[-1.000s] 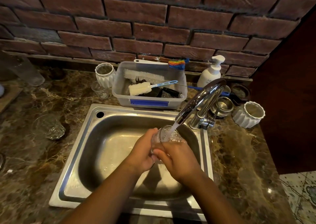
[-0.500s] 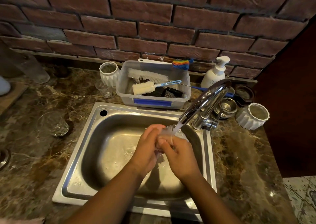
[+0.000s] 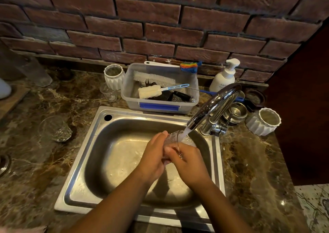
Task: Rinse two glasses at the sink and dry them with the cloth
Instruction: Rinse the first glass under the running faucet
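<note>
A clear glass [image 3: 175,139] is held over the steel sink [image 3: 92,161], under the water running from the chrome faucet [image 3: 215,104]. My left hand [image 3: 154,154] wraps around the glass from the left. My right hand [image 3: 188,163] grips it from the right and below, with fingers at its rim. Most of the glass is hidden by my hands. A second clear faceted glass [image 3: 55,128] sits on the marble counter left of the sink. A pale pink scrap [image 3: 23,230], perhaps the cloth, shows at the bottom left corner.
Behind the sink stands a plastic tub [image 3: 160,106] holding brushes. A soap pump bottle [image 3: 225,76], steel bowls [image 3: 237,111] and a white ribbed cup [image 3: 263,122] stand at the back right. Another white ribbed cup [image 3: 114,76] and a small glass [image 3: 108,92] stand at the back left.
Both hands have shifted a little on the glass under the stream, the left hand's fingers rising higher along its side. The view has moved closer.
</note>
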